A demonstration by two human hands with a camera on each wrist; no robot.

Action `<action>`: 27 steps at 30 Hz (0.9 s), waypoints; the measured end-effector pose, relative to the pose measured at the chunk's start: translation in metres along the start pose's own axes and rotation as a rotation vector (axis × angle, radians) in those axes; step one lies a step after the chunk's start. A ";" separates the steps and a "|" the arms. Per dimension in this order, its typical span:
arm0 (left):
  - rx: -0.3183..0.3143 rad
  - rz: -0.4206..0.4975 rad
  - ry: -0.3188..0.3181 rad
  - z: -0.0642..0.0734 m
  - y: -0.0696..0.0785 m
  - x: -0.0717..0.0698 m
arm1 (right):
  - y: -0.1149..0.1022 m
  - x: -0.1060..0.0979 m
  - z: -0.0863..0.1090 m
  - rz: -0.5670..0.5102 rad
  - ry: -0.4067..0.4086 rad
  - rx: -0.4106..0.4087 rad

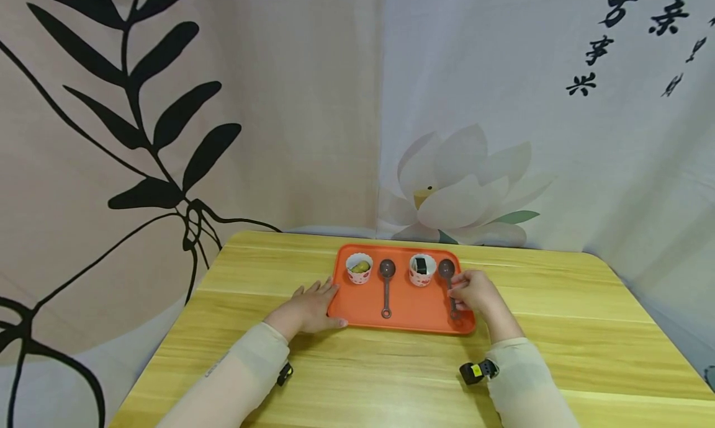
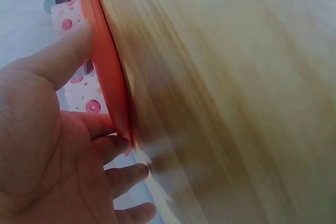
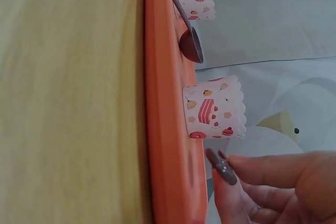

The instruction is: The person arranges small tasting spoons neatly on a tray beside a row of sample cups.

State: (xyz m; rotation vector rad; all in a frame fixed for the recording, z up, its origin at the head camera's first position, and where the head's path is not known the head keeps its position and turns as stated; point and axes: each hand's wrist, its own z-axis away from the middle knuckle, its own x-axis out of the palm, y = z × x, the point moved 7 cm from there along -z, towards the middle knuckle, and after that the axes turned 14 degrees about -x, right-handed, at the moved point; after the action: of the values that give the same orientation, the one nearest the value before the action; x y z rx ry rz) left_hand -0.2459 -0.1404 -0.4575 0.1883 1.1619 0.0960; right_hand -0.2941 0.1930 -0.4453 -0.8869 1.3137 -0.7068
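An orange tray point(image 1: 413, 313) holds two patterned paper cups and two grey-brown round-bowled spoons. My right hand point(image 1: 475, 290) pinches the handle of the right spoon point(image 1: 446, 268) between thumb and fingers; the right wrist view shows its handle end point(image 3: 222, 167) raised beside the tray wall. At the tray's left side lies my left hand point(image 1: 309, 308), fingers spread over the rim, thumb along the near edge. The left spoon point(image 1: 386, 268) lies between the cups. A yellow-green piece point(image 1: 360, 267) is in the left cup point(image 1: 359, 278), a black-and-white piece point(image 1: 421, 266) in the right cup point(image 1: 420, 280).
The tray sits toward the far side of a wooden table point(image 1: 391, 378). Behind it hangs a pale curtain point(image 1: 301, 105) with printed leaves, a flower and characters. A small black camera point(image 1: 475, 372) is strapped at my right wrist.
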 end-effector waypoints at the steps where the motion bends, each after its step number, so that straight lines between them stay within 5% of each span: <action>1: 0.000 0.002 0.000 0.000 0.000 0.000 | 0.000 0.001 -0.001 0.003 -0.008 -0.001; 27: -0.011 -0.004 -0.006 -0.002 -0.001 0.002 | 0.015 0.008 -0.004 -0.002 -0.041 0.060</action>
State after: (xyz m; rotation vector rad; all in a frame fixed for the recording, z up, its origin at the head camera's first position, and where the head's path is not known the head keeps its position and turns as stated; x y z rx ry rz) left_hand -0.2468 -0.1409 -0.4599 0.1763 1.1553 0.0979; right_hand -0.2980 0.1929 -0.4627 -0.8503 1.2491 -0.7223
